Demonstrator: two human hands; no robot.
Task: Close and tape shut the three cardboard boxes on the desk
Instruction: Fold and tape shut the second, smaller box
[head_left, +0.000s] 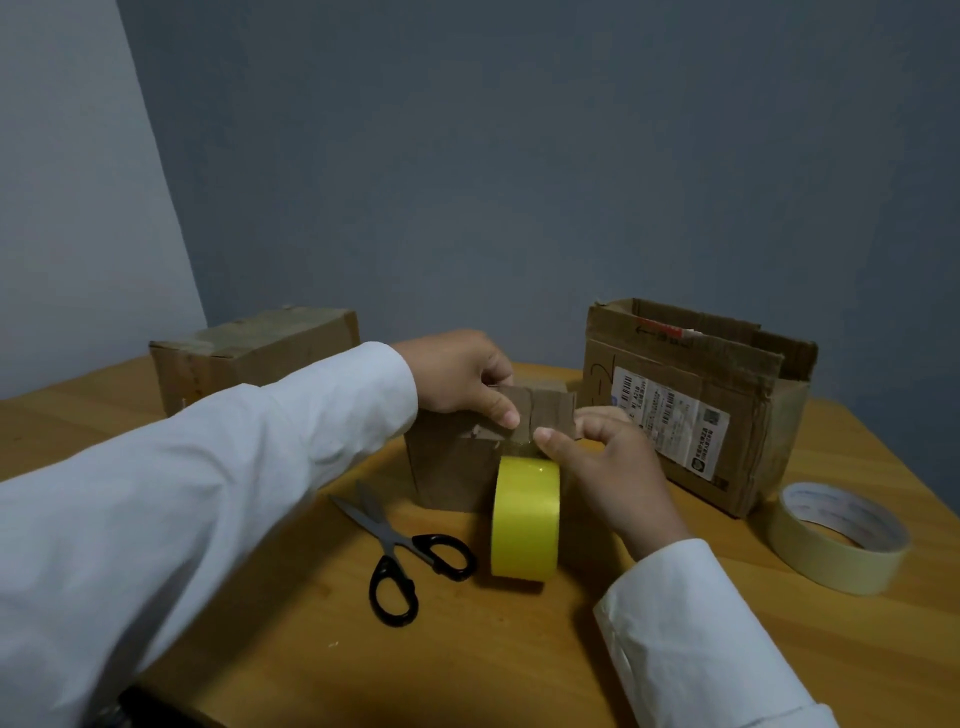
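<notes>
A small cardboard box (452, 467) stands at the desk's middle with its top flaps folded down. My left hand (460, 379) grips the box's top from the left, thumb pressing on a flap. My right hand (608, 467) holds the yellow tape roll (525, 519), which stands on edge against the box's front, thumb pressing the tape end at the box's top edge. A closed cardboard box (249, 353) sits at the back left. A larger box with a shipping label (691, 400) stands at the back right, its top flaps up.
Black-handled scissors (400, 551) lie on the wooden desk (467, 649) just left of the yellow roll. A cream masking-tape roll (839, 538) lies flat near the right edge. A grey wall rises behind the desk.
</notes>
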